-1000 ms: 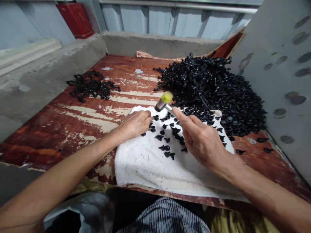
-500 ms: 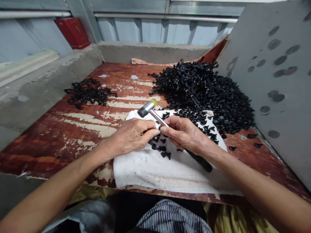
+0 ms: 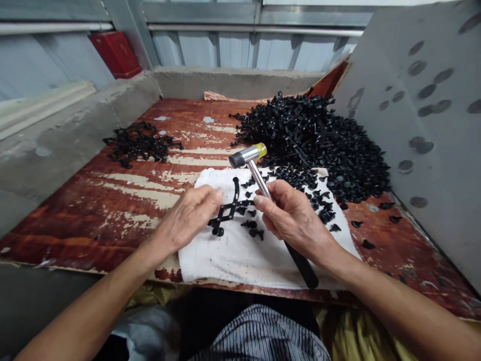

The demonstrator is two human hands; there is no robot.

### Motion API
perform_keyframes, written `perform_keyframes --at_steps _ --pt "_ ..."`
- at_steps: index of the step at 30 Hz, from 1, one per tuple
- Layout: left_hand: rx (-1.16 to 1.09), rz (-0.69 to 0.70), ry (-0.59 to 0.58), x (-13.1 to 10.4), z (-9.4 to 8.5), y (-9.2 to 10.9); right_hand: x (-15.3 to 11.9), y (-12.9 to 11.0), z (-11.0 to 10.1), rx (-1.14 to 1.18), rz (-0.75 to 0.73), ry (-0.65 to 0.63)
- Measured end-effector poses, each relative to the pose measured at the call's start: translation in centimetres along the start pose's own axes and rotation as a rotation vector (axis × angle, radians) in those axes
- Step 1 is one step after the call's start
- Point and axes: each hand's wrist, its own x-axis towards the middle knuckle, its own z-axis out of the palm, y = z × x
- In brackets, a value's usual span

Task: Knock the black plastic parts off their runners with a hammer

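On the scuffed worktop (image 3: 75,220), a white cloth (image 3: 225,263) is spread. Over it, a black crisscross linkage (image 3: 234,202) is pinched by the left hand (image 3: 193,215); by the right hand's fingers (image 3: 272,209), a silver-headed hammer (image 3: 260,179) is gripped.

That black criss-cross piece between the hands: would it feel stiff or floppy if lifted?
The criss-cross piece probably folds and stretches, since its thin bars cross at what look like pivots. It is likely light, those bars being so slim.
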Motion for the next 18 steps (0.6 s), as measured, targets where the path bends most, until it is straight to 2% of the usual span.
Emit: perform_keyframes --at_steps 2,6,8,11,14,18 --pt "0.008 0.022 -0.089 -0.1 0.6 0.6 -0.1 -0.2 0.3 -0.009 0.0 -0.019" --pt "-0.043 0.031 -0.142 -0.2 1.4 1.0 -0.8 -0.3 0.0 -0.098 -0.006 -0.076" --pt "-0.007 0.032 -0.185 -0.5 1.2 0.6 -1.8 -0.2 -0.9 -0.227 -0.042 -0.065" --pt "0.057 0.033 -0.315 -1.2 0.6 -0.2 -4.1 0.3 -2.6 -0.462 -0.086 -0.023" --pt "0.051 0.047 -0.431 -1.5 0.5 -0.6 -6.2 1.3 -3.8 -0.564 -0.122 -0.014" --pt "0.016 0.069 -0.566 -1.0 1.1 0.0 -7.5 2.2 -4.4 -0.639 -0.197 0.032"
